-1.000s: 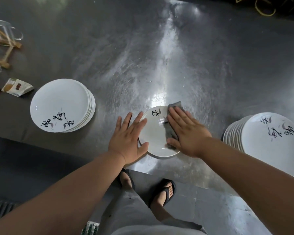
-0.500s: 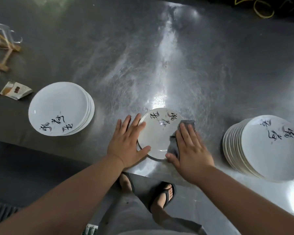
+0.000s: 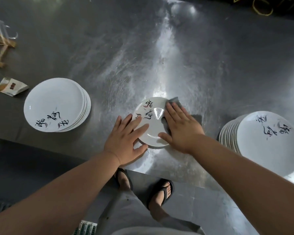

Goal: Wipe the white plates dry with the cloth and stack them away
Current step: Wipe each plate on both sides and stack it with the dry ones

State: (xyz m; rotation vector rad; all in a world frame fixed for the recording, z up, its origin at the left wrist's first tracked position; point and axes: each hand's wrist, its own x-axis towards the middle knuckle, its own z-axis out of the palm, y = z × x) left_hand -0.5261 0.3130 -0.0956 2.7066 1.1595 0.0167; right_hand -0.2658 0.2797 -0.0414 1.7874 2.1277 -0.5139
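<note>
One plate (image 3: pixel 151 116) lies flat at centre frame, close to the near edge of the steel table (image 3: pixel 143 56).

Left hand (image 3: pixel 126 141): fingers straight and spread, pressing the plate's left rim, gripping nothing.

Right hand (image 3: pixel 180 128): flat, palm down, pressing the grey cloth (image 3: pixel 176 101) onto the plate's right side.

Left stack (image 3: pixel 54 104) and right stack (image 3: pixel 265 141) sit at the frame's sides; cannot tell which is dried.

Judgement: pin the rim so the plate cannot skate, sweep the cloth across the whole face and rim, and wipe the underside before stacking.
</note>
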